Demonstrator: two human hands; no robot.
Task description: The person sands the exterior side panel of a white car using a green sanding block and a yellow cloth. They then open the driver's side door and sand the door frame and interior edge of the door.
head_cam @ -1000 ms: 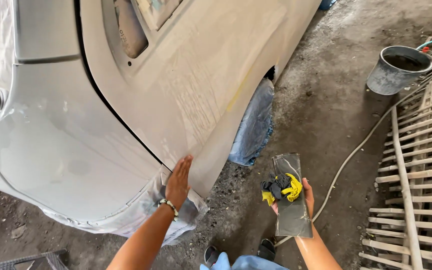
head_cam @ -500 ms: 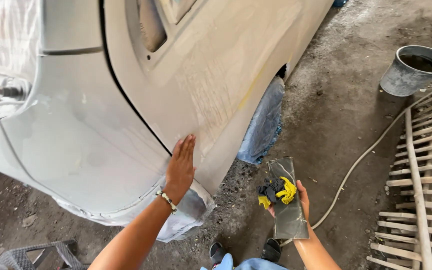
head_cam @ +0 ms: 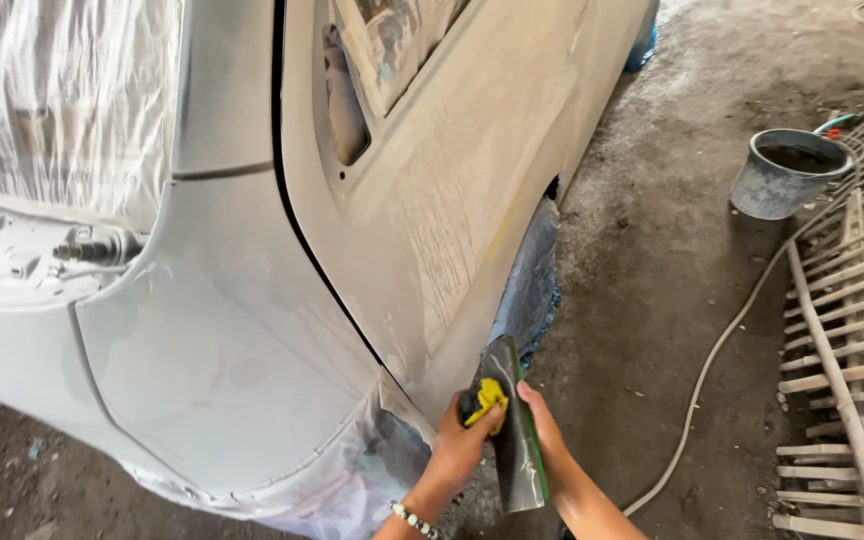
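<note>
A car body in dull grey primer fills the left and centre of the view. My right hand holds a flat grey board with a green edge, standing nearly on edge beside the lower rear panel. My left hand, with a bead bracelet on the wrist, grips a yellow and black tool resting against the board. Both hands meet just below the panel's bottom edge, near the wheel arch.
Clear plastic sheet masks the car's rear. A blue-grey plastic cover wraps the wheel. A grey bucket stands on the dirty concrete floor at right. A white hose runs across it. A pale wooden slat rack lies along the right edge.
My left hand has left the car panel and taken hold of the yellow and black tool on the board. The board has tilted from flat to nearly on edge. The view has moved closer.
</note>
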